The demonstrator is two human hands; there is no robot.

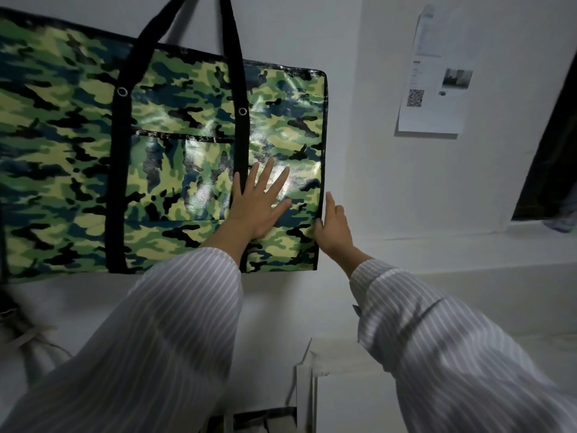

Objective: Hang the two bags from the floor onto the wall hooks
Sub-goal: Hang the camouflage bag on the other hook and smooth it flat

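Observation:
A large green camouflage bag [78, 170] hangs flat against the white wall by its black straps [232, 42], which run up out of the frame; the hook is hidden. My left hand [259, 204] lies flat on the bag's lower right face with fingers spread. My right hand [332, 223] touches the bag's right edge, thumb on the edge and forefinger pointing up. A white paper bag [307, 385] stands on the floor below, at the bottom middle.
A printed paper notice [434, 73] is stuck on the wall to the right. A dark curtain [552, 157] hangs at the far right above a ledge. Blurred objects and a strap [28, 335] lie at the lower left.

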